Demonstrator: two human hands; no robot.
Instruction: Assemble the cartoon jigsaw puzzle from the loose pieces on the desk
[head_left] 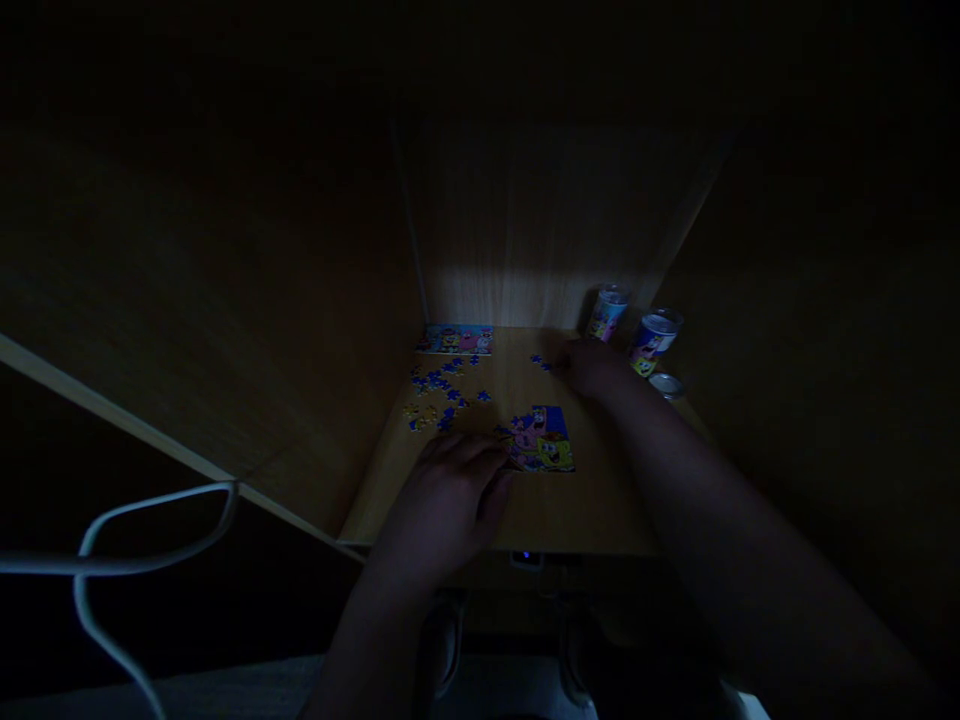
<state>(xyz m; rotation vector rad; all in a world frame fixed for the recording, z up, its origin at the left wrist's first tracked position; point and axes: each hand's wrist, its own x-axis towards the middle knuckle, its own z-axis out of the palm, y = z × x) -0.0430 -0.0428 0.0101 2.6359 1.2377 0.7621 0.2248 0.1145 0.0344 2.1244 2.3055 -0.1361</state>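
Note:
The scene is very dark. A partly built cartoon jigsaw [541, 440] lies on a small wooden desk [585, 510]. My left hand [448, 500] rests flat on the desk, fingertips touching the jigsaw's left edge. My right hand [592, 366] reaches to the back right, beside a few loose blue pieces [540, 362]; I cannot tell whether it holds one. Several loose pieces [439, 392] lie scattered at the left. A picture card [455, 340] lies at the back.
Two printed puzzle cans [606, 312] [654, 342] stand at the back right, a round lid [665, 384] beside them. Dark wooden walls close in the desk on three sides. A white cable [112, 540] loops at the lower left. Shoes [442, 645] show below the desk edge.

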